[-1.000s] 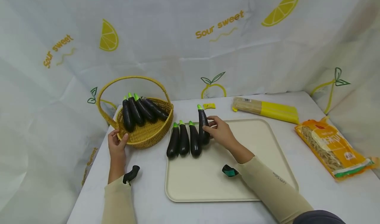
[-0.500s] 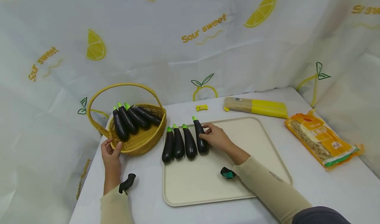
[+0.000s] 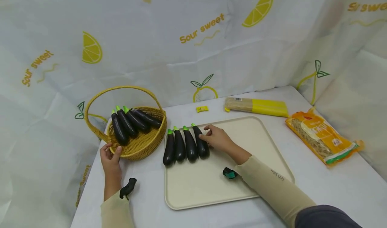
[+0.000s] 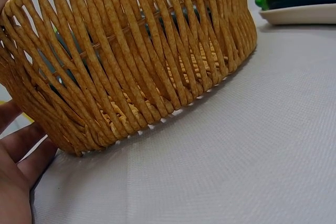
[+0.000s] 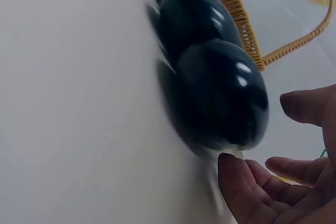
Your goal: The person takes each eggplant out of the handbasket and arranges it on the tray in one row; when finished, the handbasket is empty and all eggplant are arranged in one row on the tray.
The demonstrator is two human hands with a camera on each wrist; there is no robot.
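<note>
My left hand (image 3: pixel 111 159) grips the near left rim of a yellow wicker basket (image 3: pixel 151 145); in the left wrist view its fingers (image 4: pixel 37 158) lie along the basket's outer side. Several dark eggplants (image 3: pixel 120 129) with bright green stems rest in the basket. More eggplants lie side by side along the left part of a beige tray (image 3: pixel 199 187). At the rightmost eggplant (image 3: pixel 200 142) of this row is my right hand (image 3: pixel 220 140). In the right wrist view, its thumb (image 5: pixel 307 104) stands apart from that eggplant (image 5: pixel 223 95), while the fingertips are right at its side.
Behind the tray lies a small yellow packet (image 3: pixel 202 109). A long noodle pack (image 3: pixel 257 107) with a yellow end is at the back right, and an orange food bag (image 3: pixel 321 135) lies right of the tray. A printed white curtain (image 3: pixel 136 53) rises behind the table.
My right hand has lowered the eggplant onto the tray and brought it against the row, and its fingers have loosened. The left hand stays on the basket. The head view has shifted.
</note>
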